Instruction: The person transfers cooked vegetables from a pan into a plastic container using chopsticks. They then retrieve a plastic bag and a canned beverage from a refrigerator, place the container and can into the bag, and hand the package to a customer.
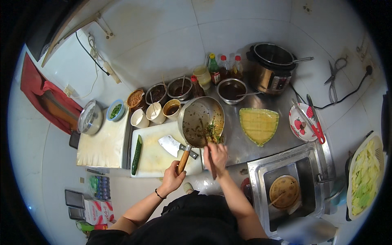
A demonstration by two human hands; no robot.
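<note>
From my place, the left hand (pixel 174 179) grips the pan (pixel 195 122) over the board's (pixel 153 163) far right corner; the right hand (pixel 218 156) clasps a brown utensil (pixel 212 166). Better hold steady, scraping the greens (pixel 212 131) gently.

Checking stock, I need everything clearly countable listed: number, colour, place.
cutting board: 1, white, front counter
saucepan: 1, silver, over board's right edge
utensil: 1, brown, at saucepan
cleaver: 1, silver, on board
cucumber: 1, green, on board
cups: 3, pale, behind board
metal vessels: 4, silver, back and left
bowls: 2, brown, blue, back left
bottles: 4, red or yellow caps, by wall
jar: 1, yellowish, beside bottles
cooker: 1, bronze, back right
dish: 1, yellow, by saucepan
plate: 1, white, right counter
scissors: 1, grey, right wall
sink: 1, silver, front right
round item: 1, tan, in sink
cut leaves: 1 heap, green, far right
cloth: 1, red, far left
left hand: 1, bare, on saucepan's handle
right hand: 1, bare, on utensil
</note>
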